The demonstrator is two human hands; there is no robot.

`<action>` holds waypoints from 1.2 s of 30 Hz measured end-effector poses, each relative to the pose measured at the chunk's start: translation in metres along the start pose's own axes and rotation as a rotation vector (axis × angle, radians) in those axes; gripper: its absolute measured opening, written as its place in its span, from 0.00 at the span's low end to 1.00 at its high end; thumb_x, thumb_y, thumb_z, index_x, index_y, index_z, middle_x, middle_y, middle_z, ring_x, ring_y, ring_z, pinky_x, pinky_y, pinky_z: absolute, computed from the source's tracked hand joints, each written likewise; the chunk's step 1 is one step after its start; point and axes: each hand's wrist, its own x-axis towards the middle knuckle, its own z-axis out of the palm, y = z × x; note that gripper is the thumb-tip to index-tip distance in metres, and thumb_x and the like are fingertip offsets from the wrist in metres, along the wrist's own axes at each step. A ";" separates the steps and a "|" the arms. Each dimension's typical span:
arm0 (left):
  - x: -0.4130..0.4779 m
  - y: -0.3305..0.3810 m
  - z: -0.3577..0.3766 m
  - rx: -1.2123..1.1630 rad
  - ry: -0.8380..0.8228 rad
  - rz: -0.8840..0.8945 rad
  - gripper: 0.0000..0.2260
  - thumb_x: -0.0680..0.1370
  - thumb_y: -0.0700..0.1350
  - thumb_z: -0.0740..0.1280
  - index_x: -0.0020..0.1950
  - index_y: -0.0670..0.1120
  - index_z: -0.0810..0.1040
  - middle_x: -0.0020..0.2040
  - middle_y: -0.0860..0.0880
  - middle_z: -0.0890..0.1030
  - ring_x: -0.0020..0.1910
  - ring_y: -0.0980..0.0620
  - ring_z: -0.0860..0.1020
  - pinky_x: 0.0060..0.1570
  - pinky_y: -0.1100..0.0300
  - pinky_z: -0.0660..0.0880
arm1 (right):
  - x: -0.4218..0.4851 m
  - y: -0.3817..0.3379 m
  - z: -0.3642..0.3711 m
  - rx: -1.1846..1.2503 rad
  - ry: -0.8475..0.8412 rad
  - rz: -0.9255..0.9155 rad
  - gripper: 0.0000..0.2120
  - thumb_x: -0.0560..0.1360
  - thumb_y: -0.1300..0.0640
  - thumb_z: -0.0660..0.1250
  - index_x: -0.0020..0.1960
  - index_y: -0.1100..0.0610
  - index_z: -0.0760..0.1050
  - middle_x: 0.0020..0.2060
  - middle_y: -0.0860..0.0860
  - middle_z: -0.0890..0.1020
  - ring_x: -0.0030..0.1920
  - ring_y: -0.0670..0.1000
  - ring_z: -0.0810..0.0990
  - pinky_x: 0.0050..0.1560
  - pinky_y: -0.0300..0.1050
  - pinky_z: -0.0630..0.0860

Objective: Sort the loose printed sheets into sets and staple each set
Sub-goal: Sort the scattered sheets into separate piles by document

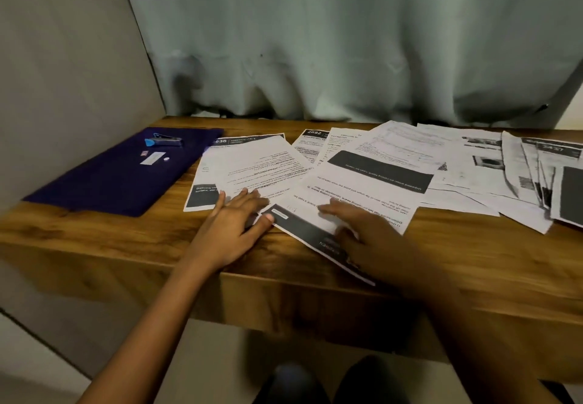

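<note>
Stapler [164, 141] far-left on purple cloth [120, 176]; left hand [235, 224], right hand [369, 236] flat, spread on overlapping sheets [362, 183].

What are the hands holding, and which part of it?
Nothing is picked up. The left hand lies flat on the bottom edge of one printed sheet. The right hand lies flat on the near end of the dark-banded sheet. No grip is closed.
</note>
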 end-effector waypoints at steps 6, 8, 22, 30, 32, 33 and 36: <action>-0.027 0.039 0.007 0.056 0.064 0.023 0.33 0.74 0.68 0.43 0.73 0.53 0.64 0.74 0.51 0.65 0.75 0.54 0.57 0.74 0.55 0.42 | 0.005 0.050 -0.039 -0.331 -0.316 0.209 0.24 0.81 0.53 0.53 0.73 0.35 0.53 0.77 0.46 0.46 0.76 0.53 0.42 0.75 0.58 0.44; -0.034 0.053 0.012 0.039 0.071 0.028 0.34 0.74 0.69 0.42 0.72 0.53 0.65 0.74 0.51 0.65 0.75 0.55 0.55 0.74 0.55 0.42 | 0.001 0.050 -0.034 -0.425 -0.331 0.219 0.22 0.82 0.47 0.50 0.73 0.34 0.51 0.77 0.47 0.49 0.76 0.56 0.48 0.74 0.57 0.49; -0.055 0.073 0.009 0.000 -0.051 -0.033 0.36 0.70 0.72 0.37 0.75 0.62 0.56 0.77 0.54 0.58 0.77 0.53 0.49 0.73 0.52 0.38 | -0.011 0.062 -0.057 -0.413 -0.152 0.199 0.22 0.81 0.52 0.53 0.75 0.49 0.57 0.76 0.54 0.56 0.76 0.53 0.52 0.73 0.44 0.48; -0.055 0.069 0.016 0.133 -0.121 -0.168 0.40 0.66 0.73 0.30 0.76 0.63 0.47 0.78 0.49 0.48 0.77 0.48 0.42 0.70 0.45 0.30 | -0.032 0.004 -0.031 -0.434 -0.152 0.007 0.19 0.82 0.53 0.52 0.72 0.49 0.64 0.67 0.49 0.73 0.64 0.47 0.70 0.59 0.36 0.61; -0.055 0.066 0.012 0.131 -0.106 -0.212 0.42 0.65 0.73 0.29 0.77 0.60 0.46 0.78 0.48 0.47 0.77 0.47 0.42 0.69 0.46 0.30 | -0.032 0.002 -0.021 -0.299 -0.218 -0.073 0.18 0.82 0.54 0.54 0.71 0.47 0.65 0.67 0.45 0.72 0.62 0.41 0.69 0.58 0.32 0.62; -0.055 0.064 0.011 0.129 -0.105 -0.228 0.42 0.65 0.74 0.29 0.77 0.60 0.46 0.78 0.48 0.46 0.77 0.47 0.42 0.69 0.46 0.31 | -0.031 0.004 -0.018 -0.226 -0.225 -0.108 0.18 0.81 0.54 0.55 0.71 0.46 0.65 0.66 0.44 0.72 0.60 0.38 0.68 0.57 0.29 0.62; -0.055 0.056 0.008 0.125 -0.141 -0.261 0.43 0.64 0.74 0.30 0.77 0.60 0.47 0.78 0.50 0.47 0.77 0.47 0.43 0.71 0.45 0.34 | -0.022 0.018 -0.010 -0.168 -0.079 -0.100 0.19 0.81 0.53 0.55 0.72 0.48 0.64 0.69 0.45 0.69 0.65 0.37 0.65 0.63 0.30 0.60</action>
